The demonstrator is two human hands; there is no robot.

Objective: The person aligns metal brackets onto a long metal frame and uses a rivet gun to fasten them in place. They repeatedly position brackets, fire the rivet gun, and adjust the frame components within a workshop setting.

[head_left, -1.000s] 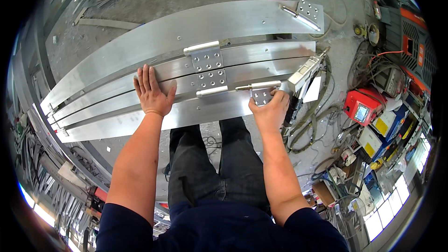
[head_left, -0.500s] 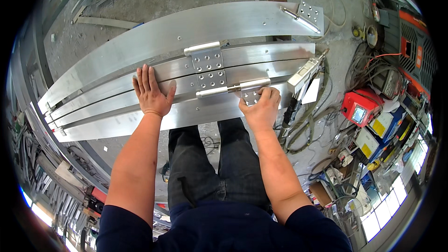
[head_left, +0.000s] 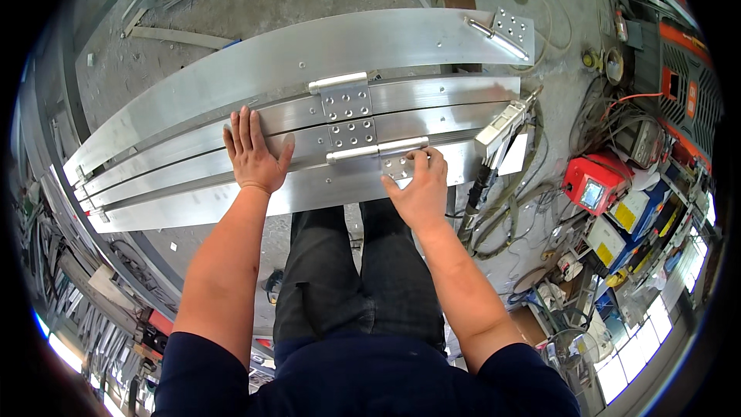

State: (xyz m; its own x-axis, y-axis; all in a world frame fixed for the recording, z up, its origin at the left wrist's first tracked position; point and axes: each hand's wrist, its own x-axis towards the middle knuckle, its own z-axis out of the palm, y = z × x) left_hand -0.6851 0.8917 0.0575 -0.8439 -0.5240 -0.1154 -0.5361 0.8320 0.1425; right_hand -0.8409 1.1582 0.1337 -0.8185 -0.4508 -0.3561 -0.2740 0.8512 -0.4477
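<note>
My left hand (head_left: 258,161) lies flat with fingers spread on the long silvery metal bars (head_left: 177,153). My right hand (head_left: 421,194) grips a hinge half (head_left: 404,145), thumb and fingers at its drilled leaf, which lies over the nearest bar. Its round barrel meets the end of the barrel of another hinge half (head_left: 353,134), whose drilled leaf rests across the middle bars. Just beyond that is a further drilled hinge half (head_left: 345,100) with its barrel on the far side. The pin between the joined barrels is hidden.
A loose hinge half (head_left: 502,37) lies at the right end of the far curved plate (head_left: 370,35). A handheld torch-like tool (head_left: 502,130) with a thick cable leans at the bars' right ends. A red machine (head_left: 594,179) stands on the right. Metal offcuts (head_left: 85,320) are heaped at left.
My right hand has slid the hinge half left; the pin showing between the two barrels has disappeared and they now meet. My left hand stays in place.
</note>
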